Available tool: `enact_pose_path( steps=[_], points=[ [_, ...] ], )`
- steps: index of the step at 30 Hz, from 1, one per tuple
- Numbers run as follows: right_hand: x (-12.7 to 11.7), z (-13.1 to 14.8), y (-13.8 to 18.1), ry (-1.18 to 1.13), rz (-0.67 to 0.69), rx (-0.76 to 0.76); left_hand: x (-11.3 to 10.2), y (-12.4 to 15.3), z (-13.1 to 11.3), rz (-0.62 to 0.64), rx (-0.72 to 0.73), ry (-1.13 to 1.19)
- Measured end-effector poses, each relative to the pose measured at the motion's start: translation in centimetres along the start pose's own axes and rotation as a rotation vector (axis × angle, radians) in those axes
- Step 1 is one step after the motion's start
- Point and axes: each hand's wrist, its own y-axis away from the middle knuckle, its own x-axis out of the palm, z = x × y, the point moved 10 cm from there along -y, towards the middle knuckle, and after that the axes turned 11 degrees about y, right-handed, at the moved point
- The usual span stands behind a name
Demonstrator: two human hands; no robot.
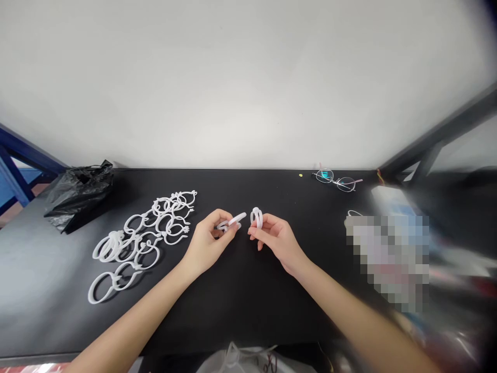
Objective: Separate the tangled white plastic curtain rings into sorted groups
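Observation:
Above the middle of the black table, my left hand (212,235) pinches white plastic rings (237,218) between thumb and fingers. Facing it, my right hand (277,238) grips another white ring piece (256,217), which stands nearly upright at the fingertips. A small gap separates the two held pieces. To the left lies a spread of similar white rings (135,223), several of them overlapping and some with small knobs or clasps. One larger ring (101,287) rests at the near end of that group. How many rings each hand holds is partly hidden by my fingers.
A crumpled black plastic bag (79,194) sits at the back left of the table (225,311). Eyeglasses (336,180) lie at the back right. A blurred, pixelated packet (388,259) is on the right. Below the front edge shows a whitish plastic bag (248,360).

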Motion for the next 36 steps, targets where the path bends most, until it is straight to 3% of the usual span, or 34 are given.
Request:
enact_pose_path(
  steps=[7,13,19,23,27,31,36],
  points=[
    [0.6,0.3,0.3,0.145,0.023,-0.089,0.6,-0.2,0.0,0.05,-0.083,0.212],
    [0.2,1.5,0.7,0.203,-0.054,-0.182,1.6,0.3,0.6,0.131,-0.275,0.463],
    [0.0,1.6,0.8,0.279,-0.081,-0.199,3.0,0.8,0.8,0.212,-0.337,0.514],
    [-0.6,1.0,0.6,0.191,-0.107,-0.148,1.2,0.0,0.5,0.073,-0.199,0.34],
    [-0.9,0.7,0.3,0.078,-0.113,-0.11,-0.6,-0.1,-0.8,-0.036,-0.01,0.018],
    [-0.8,0.7,0.3,0.089,-0.111,-0.124,-0.9,0.3,-3.1,-0.067,0.193,-0.316],
    [-0.5,0.4,0.4,0.115,-0.091,-0.125,-1.1,0.4,-3.7,-0.075,0.255,-0.39]
  ],
)
